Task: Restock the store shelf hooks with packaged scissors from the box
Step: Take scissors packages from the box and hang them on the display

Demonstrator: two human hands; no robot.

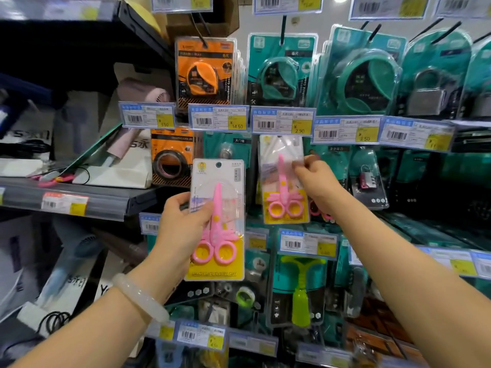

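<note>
Up against the pegboard wall, under the price tag reading 2.90 (pixel 283 120), the right hand (pixel 316 181) pinches the upper right edge of a pack of pink scissors (pixel 284 181) that hangs, or is just being hung, below that tag; the hook itself is hidden behind the tag, so I cannot tell whether the pack's hole is already on it. The left hand (pixel 183 221) grips a second scissors pack (pixel 216 221) by its left edge, thumb across the front, holding it upright in front of the shelf with its round hanging hole clear at the top. A pale bangle (pixel 138 297) sits on that wrist. The box the stock comes from is not in view.

The main risk, as I judge it, is at the hidden hook: if the right-hand pack is let go before its hole is fully threaded, it will drop into the packs below. The slippery blister plastic and the light fingertip pinch make a slip more likely. The waiting pack could also knock the neighbouring tape pack (pixel 171 158) or the tag when it is raised, and the tag blocks sight of the hook tip
</note>
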